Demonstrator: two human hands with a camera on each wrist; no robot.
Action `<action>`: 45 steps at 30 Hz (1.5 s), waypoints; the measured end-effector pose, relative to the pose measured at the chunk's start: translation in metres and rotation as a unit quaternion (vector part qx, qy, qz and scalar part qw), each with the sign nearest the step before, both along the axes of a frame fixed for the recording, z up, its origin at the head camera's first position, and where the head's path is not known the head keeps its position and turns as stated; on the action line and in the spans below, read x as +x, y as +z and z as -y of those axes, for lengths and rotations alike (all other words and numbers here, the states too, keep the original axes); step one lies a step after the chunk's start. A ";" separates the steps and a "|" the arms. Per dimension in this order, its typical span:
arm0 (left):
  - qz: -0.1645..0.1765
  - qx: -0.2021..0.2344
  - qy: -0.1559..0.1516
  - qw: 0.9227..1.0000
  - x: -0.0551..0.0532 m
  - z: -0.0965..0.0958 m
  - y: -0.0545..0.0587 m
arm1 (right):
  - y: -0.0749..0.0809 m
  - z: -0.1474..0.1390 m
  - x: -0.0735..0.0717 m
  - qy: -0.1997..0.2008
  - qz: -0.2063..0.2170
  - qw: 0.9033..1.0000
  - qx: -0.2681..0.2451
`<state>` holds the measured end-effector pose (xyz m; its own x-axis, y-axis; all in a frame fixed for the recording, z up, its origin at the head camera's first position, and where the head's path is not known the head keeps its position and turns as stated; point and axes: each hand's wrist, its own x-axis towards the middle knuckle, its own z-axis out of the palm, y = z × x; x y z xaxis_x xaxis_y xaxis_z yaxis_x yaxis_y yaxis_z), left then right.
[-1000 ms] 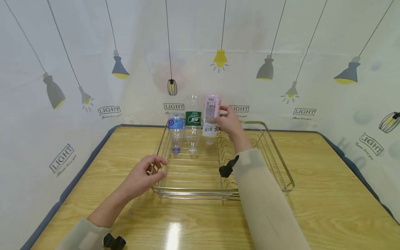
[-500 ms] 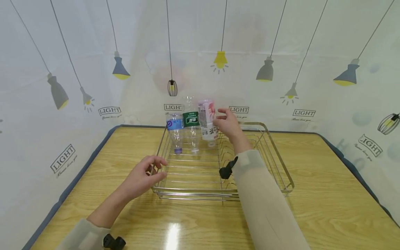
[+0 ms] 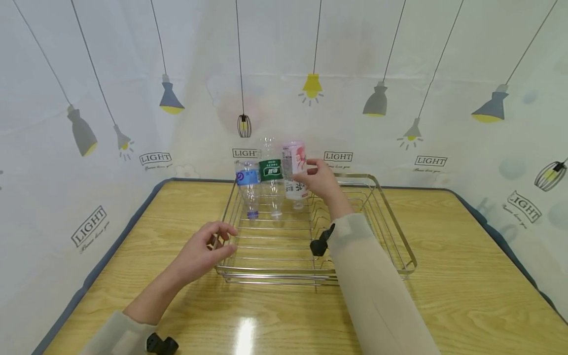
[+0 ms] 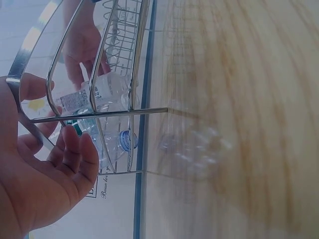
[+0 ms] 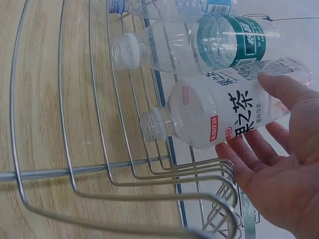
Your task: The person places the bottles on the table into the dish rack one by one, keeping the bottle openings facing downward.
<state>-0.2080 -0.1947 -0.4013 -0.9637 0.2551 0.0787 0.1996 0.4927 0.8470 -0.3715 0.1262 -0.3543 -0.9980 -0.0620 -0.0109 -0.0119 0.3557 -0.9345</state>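
Three plastic bottles stand neck-down in a row at the back of a wire dish rack (image 3: 272,269). The rightmost has a pink and white label (image 3: 295,170); my right hand (image 3: 323,181) holds it from the right, thumb on the label and fingers around the far side, as the right wrist view shows. Beside it is a clear bottle with a green label (image 3: 271,170), then one with a blue label (image 3: 248,177) and a blue cap (image 4: 128,140). My left hand (image 3: 205,249) grips the rack's left rim, its fingers curled around the bar (image 4: 36,130).
Curved wire dividers (image 3: 321,214) fill the rack's right part. The rack stands on a wood-grain table (image 3: 461,276) with a dark blue back edge (image 3: 412,186). A white sheet printed with lamps (image 3: 284,74) rises right behind.
The pink-labelled bottle moved left and turned a little as my right hand came off it. Now the hand has closed around it again. My left hand stays put.
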 end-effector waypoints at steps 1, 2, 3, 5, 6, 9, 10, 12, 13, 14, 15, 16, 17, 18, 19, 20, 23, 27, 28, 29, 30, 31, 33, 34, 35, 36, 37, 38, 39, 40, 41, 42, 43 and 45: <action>0.000 0.000 0.000 1.000 0.000 0.000 0.000 | 0.000 0.000 0.000 -0.001 0.001 1.000 0.002; -0.001 0.000 -0.001 1.000 0.000 0.000 0.000 | 0.000 0.000 0.000 -0.001 0.003 1.000 0.006; -0.001 -0.001 -0.001 1.000 0.000 0.000 -0.001 | 0.000 0.001 0.000 -0.002 0.006 1.000 0.010; -0.001 -0.002 -0.001 1.000 0.000 0.001 -0.001 | 0.000 0.001 0.000 -0.002 0.011 1.000 0.021; 0.000 -0.003 0.000 1.000 -0.001 0.001 -0.002 | 0.000 0.002 0.000 -0.003 0.013 1.000 0.027; 0.000 -0.004 -0.001 1.000 -0.001 0.001 -0.002 | 0.000 0.003 0.001 -0.003 0.017 0.999 0.034; 0.000 -0.005 -0.001 1.000 -0.001 0.001 -0.003 | 0.000 0.003 0.001 -0.002 0.018 0.999 0.033; 0.000 -0.004 0.000 1.000 -0.001 0.001 -0.003 | 0.000 0.003 0.001 -0.002 0.018 0.999 0.028; 0.000 -0.004 0.000 1.000 -0.001 0.001 -0.003 | 0.000 0.002 0.001 -0.002 0.018 1.000 0.024; -0.001 -0.004 0.000 1.000 -0.001 0.001 -0.002 | 0.001 0.002 0.001 -0.002 0.018 1.000 0.022; -0.001 -0.003 0.000 1.000 -0.001 0.001 -0.002 | 0.000 0.002 0.001 -0.002 0.019 1.000 0.020; -0.001 -0.003 -0.001 1.000 -0.001 0.001 -0.002 | 0.001 0.002 0.001 -0.002 0.019 1.000 0.019; -0.001 -0.003 0.000 1.000 -0.001 0.001 -0.002 | 0.001 0.002 0.001 -0.003 0.020 1.000 0.017; -0.001 -0.003 0.000 1.000 -0.001 0.001 -0.002 | 0.001 0.001 0.001 -0.003 0.021 1.000 0.015; -0.001 -0.003 0.000 1.000 -0.001 0.001 -0.002 | 0.001 0.001 0.001 -0.003 0.021 1.000 0.013; -0.001 -0.004 0.000 1.000 -0.001 0.001 -0.002 | 0.001 0.001 0.001 -0.004 0.021 1.000 0.011; -0.001 -0.006 -0.001 1.000 -0.002 0.000 -0.003 | 0.001 0.000 0.002 -0.006 0.018 1.000 0.010; -0.002 -0.008 -0.002 1.000 -0.002 0.001 -0.003 | 0.001 -0.001 0.001 -0.001 0.011 1.000 0.012; -0.001 -0.008 -0.001 1.000 -0.002 0.001 -0.003 | 0.001 -0.002 0.001 0.001 0.011 1.000 0.012; -0.001 -0.008 -0.001 1.000 -0.002 0.001 -0.002 | 0.001 -0.002 0.001 0.003 0.011 1.000 0.011; -0.001 -0.008 -0.001 1.000 -0.002 0.001 -0.002 | 0.001 -0.001 0.000 0.003 0.012 1.000 0.012; 0.000 -0.009 -0.001 1.000 -0.002 0.001 -0.002 | 0.001 -0.001 0.000 0.002 0.014 1.000 0.014; -0.001 -0.009 -0.001 1.000 -0.002 0.001 -0.002 | 0.002 -0.001 0.000 0.000 0.019 1.000 0.019; -0.001 -0.009 -0.001 1.000 -0.002 0.002 -0.002 | 0.003 -0.001 0.000 0.000 0.021 1.000 0.022; -0.001 -0.008 0.000 1.000 -0.002 0.002 -0.002 | 0.003 0.000 0.001 0.000 0.023 0.999 0.025; -0.002 -0.009 0.000 1.000 -0.002 0.002 -0.002 | 0.004 0.000 0.001 0.001 0.025 0.999 0.028; -0.003 -0.009 0.000 1.000 -0.002 0.002 -0.002 | 0.005 0.000 0.002 0.003 0.026 0.999 0.029; -0.003 -0.009 0.000 1.000 -0.002 0.002 -0.002 | 0.005 0.000 0.002 0.004 0.027 0.999 0.030; -0.004 -0.008 0.000 1.000 -0.002 0.002 -0.002 | 0.006 0.000 0.003 0.007 0.027 0.999 0.032; -0.004 -0.009 0.000 1.000 -0.002 0.002 -0.002 | 0.006 0.000 0.003 0.008 0.027 0.999 0.032; -0.004 -0.009 0.000 1.000 -0.002 0.002 -0.003 | 0.006 0.000 0.004 0.009 0.026 0.999 0.032; -0.004 -0.009 0.001 1.000 -0.002 0.002 -0.003 | 0.006 0.000 0.004 0.010 0.026 0.999 0.032; -0.003 -0.009 0.001 1.000 -0.002 0.002 -0.003 | 0.006 0.000 0.004 0.010 0.026 0.999 0.033; -0.003 -0.007 0.001 1.000 -0.002 0.002 -0.003 | 0.006 0.000 0.004 0.010 0.025 0.999 0.035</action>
